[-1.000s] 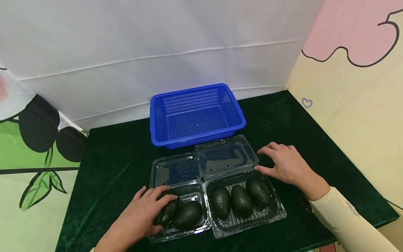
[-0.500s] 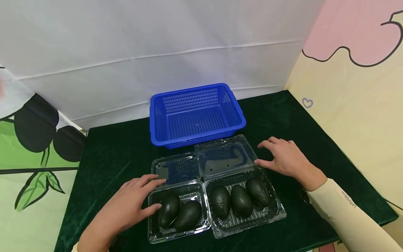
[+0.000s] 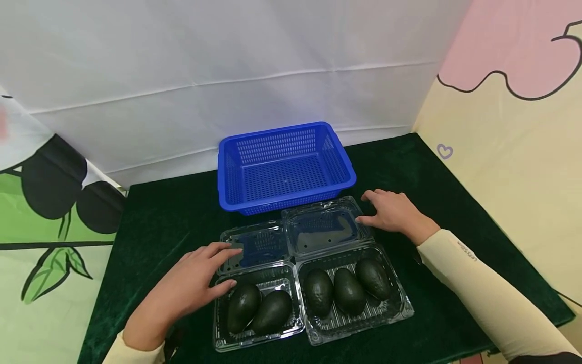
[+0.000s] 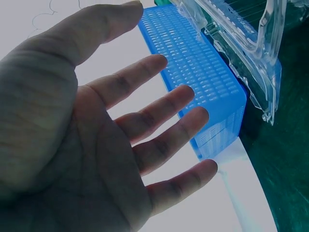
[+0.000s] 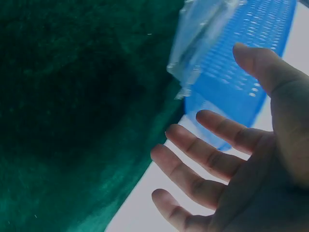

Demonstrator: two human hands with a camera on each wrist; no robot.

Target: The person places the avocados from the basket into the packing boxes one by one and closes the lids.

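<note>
Well, avocados [image 3: 244, 307] (2) just beside left hand [image 3: 190, 282].

Booth-like space [image 3: 254, 60], printed cloth walls [image 3: 500, 167]

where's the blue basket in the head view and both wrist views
Head: blue basket near the centre.
Left wrist: basket in the upper part, right of centre, partly behind the left hand.
Right wrist: upper right, partly behind the right hand.
Shared landmark: green cloth.

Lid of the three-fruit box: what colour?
The lid is clear and colourless, with small dark dots; best in the head view.
</note>
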